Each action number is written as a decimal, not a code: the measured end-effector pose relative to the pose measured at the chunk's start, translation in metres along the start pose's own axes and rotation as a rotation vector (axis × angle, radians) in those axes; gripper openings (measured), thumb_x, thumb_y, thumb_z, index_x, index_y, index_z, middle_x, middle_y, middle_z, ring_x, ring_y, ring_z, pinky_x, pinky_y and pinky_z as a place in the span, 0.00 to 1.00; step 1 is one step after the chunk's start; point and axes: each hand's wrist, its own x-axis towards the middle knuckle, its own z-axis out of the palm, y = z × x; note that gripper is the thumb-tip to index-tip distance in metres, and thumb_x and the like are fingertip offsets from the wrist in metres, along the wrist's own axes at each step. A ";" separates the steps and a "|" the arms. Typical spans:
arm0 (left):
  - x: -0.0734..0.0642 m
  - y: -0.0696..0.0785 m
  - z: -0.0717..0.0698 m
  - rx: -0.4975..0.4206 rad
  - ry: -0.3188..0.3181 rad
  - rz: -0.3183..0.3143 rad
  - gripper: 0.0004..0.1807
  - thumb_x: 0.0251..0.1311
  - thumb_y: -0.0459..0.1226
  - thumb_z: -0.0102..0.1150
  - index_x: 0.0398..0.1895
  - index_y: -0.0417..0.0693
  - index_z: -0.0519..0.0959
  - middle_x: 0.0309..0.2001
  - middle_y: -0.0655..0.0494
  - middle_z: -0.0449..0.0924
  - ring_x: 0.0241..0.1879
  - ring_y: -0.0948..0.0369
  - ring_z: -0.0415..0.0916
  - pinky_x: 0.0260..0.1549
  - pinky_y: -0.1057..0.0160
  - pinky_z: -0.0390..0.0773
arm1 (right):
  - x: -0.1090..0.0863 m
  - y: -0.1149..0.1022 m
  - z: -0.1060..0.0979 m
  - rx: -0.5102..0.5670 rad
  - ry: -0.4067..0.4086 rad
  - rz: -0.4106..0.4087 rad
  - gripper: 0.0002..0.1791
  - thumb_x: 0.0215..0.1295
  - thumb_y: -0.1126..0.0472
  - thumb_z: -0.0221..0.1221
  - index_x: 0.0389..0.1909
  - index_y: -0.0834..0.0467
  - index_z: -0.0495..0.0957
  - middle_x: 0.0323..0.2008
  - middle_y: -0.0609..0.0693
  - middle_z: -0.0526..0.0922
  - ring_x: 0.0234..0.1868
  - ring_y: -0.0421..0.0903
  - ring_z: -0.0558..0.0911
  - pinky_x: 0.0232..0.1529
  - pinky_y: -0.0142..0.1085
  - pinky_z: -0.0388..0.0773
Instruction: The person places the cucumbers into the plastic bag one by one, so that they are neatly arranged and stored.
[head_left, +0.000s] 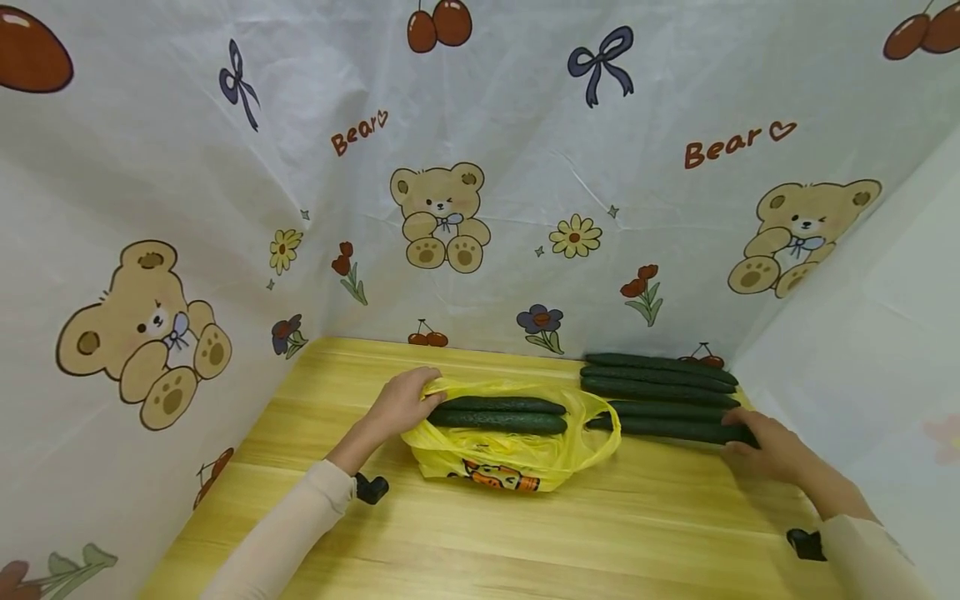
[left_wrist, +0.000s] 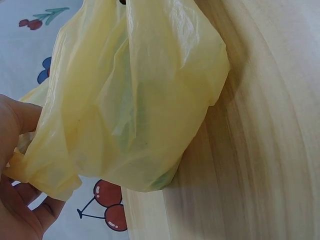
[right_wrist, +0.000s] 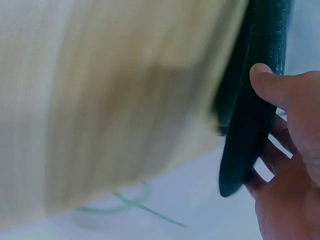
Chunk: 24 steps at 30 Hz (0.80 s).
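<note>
A yellow plastic bag (head_left: 444,460) with an orange cartoon print lies on the table, its mouth spread and two dark green cucumbers (head_left: 495,423) visible inside. At the bag's left side, my left hand (head_left: 397,407) pinches the rim; the left wrist view shows the crumpled plastic (left_wrist: 145,100) between thumb and fingers. My right hand (head_left: 772,448) grips the right end of a cucumber (head_left: 667,428), the nearest of the group on the right. In the right wrist view the thumb presses on top of that cucumber (right_wrist: 245,135) and the fingers go beneath it, with another cucumber alongside.
Several more cucumbers (head_left: 660,377) lie side by side at the back right of the wood-grain table (head_left: 525,542). One bag handle loop (head_left: 611,437) reaches the left ends of the nearer cucumbers. Bear-printed cloth (head_left: 510,125) walls in the back and sides.
</note>
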 end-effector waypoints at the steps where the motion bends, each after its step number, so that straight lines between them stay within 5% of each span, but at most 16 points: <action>1: 0.000 0.000 0.000 0.004 -0.001 0.003 0.22 0.75 0.44 0.67 0.66 0.45 0.82 0.63 0.47 0.86 0.61 0.46 0.85 0.60 0.42 0.84 | 0.000 -0.003 -0.006 -0.014 0.027 -0.015 0.19 0.67 0.63 0.72 0.56 0.65 0.81 0.52 0.63 0.87 0.50 0.68 0.85 0.47 0.62 0.83; 9: 0.003 -0.001 -0.003 0.000 -0.005 0.003 0.23 0.75 0.45 0.67 0.67 0.44 0.81 0.64 0.46 0.85 0.62 0.45 0.84 0.60 0.41 0.84 | 0.009 -0.035 -0.069 -0.167 0.233 -0.118 0.21 0.64 0.59 0.75 0.55 0.62 0.82 0.48 0.62 0.89 0.43 0.65 0.87 0.37 0.62 0.82; 16: 0.002 -0.001 -0.005 -0.006 -0.017 0.003 0.24 0.76 0.45 0.66 0.68 0.44 0.81 0.65 0.46 0.85 0.63 0.45 0.84 0.61 0.41 0.84 | 0.014 -0.066 -0.101 -0.197 0.226 -0.041 0.21 0.69 0.55 0.72 0.57 0.59 0.81 0.51 0.64 0.88 0.42 0.64 0.87 0.36 0.61 0.81; 24: 0.002 -0.001 -0.003 -0.012 -0.014 0.011 0.23 0.75 0.44 0.66 0.68 0.44 0.81 0.64 0.46 0.85 0.62 0.45 0.84 0.60 0.41 0.84 | 0.032 -0.109 -0.108 -0.144 0.238 -0.054 0.22 0.69 0.57 0.72 0.60 0.60 0.81 0.54 0.64 0.87 0.47 0.65 0.86 0.42 0.64 0.82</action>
